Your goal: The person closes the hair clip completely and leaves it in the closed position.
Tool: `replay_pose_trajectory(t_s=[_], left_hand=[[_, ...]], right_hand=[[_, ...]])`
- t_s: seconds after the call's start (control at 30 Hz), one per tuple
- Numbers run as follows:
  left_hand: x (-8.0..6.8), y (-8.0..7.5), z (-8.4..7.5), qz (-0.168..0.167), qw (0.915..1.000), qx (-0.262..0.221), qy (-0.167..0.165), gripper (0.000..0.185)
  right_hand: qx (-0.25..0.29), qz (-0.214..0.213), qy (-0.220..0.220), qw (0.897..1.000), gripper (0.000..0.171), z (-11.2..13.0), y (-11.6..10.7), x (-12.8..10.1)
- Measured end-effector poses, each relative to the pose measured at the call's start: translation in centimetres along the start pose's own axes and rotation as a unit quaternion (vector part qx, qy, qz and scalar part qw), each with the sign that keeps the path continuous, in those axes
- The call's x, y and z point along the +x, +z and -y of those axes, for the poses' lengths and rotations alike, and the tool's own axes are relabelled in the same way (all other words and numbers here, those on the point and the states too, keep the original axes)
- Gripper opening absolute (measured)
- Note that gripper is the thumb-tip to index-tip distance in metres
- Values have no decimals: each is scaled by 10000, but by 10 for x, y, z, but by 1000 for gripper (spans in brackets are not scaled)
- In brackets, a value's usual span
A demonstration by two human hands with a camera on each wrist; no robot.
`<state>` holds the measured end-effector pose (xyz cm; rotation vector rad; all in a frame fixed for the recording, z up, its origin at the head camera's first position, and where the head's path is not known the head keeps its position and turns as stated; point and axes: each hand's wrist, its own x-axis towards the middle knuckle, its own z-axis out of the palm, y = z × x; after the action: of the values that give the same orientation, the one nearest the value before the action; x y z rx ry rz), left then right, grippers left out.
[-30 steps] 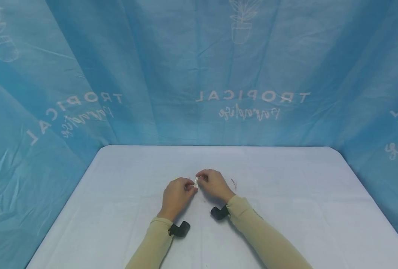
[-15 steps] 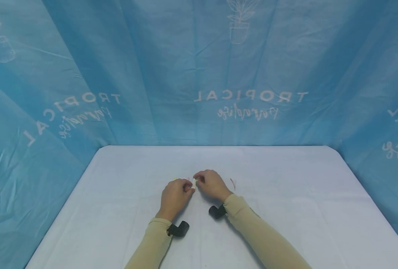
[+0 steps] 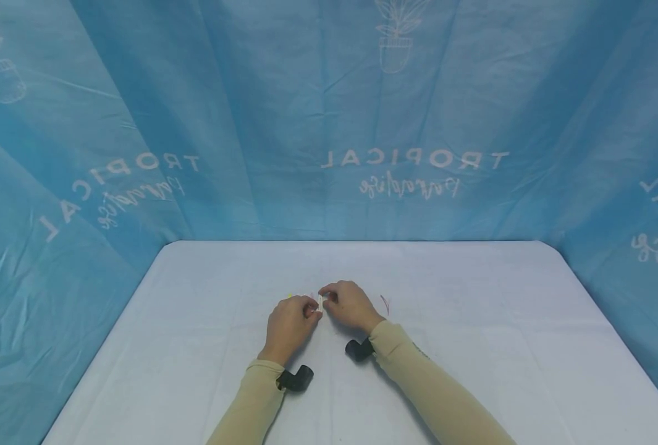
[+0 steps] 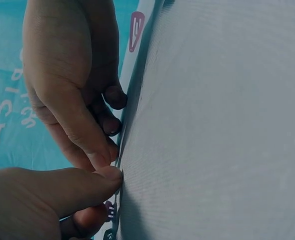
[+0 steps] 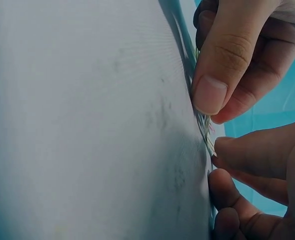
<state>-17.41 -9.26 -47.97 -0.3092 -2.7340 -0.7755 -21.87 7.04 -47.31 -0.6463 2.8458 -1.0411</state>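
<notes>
At the middle of the white table (image 3: 473,346), both hands meet over a small pale flat piece (image 3: 320,302), like a thin hair clip. My left hand (image 3: 313,309) pinches its left side and my right hand (image 3: 327,295) pinches its right side, held just above the cloth. In the right wrist view the piece (image 5: 206,131) shows edge-on as a thin pale strip between fingertips. The left wrist view shows a thumb tip (image 4: 107,175) pressed against the other hand's fingertip (image 4: 100,156), with the piece mostly hidden.
A pink snap hair clip (image 3: 385,304) lies on the table just right of my right hand, also in the left wrist view (image 4: 136,31). A small yellow bit (image 3: 290,296) peeks out beyond my left hand. Blue printed curtains (image 3: 329,123) enclose the table.
Both hands have drifted slightly left together and keep the same pinch on the pale piece. Nothing else has moved.
</notes>
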Motion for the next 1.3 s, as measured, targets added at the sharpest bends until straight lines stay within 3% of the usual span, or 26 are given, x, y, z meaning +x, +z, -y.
replay_pose_trajectory(t_s=[0.23,0.6,1.1,1.3], left_hand=[[0,-1,0,18,10000,5,-32,16],[0,-1,-1,84,9999,-70,-78,15],[0,-6,-8,144,9998,-113,-127,15],[1,-6,-15,121,9996,-221,107,15]], right_hand=[[-2,89,-75,9999,27,0,-2,-1],[231,197,162,9994,30,-1,-10,-5],[322,-278,142,9990,24,-11,-36,-18],[377,-532,88,9978,24,-16,-47,-24]])
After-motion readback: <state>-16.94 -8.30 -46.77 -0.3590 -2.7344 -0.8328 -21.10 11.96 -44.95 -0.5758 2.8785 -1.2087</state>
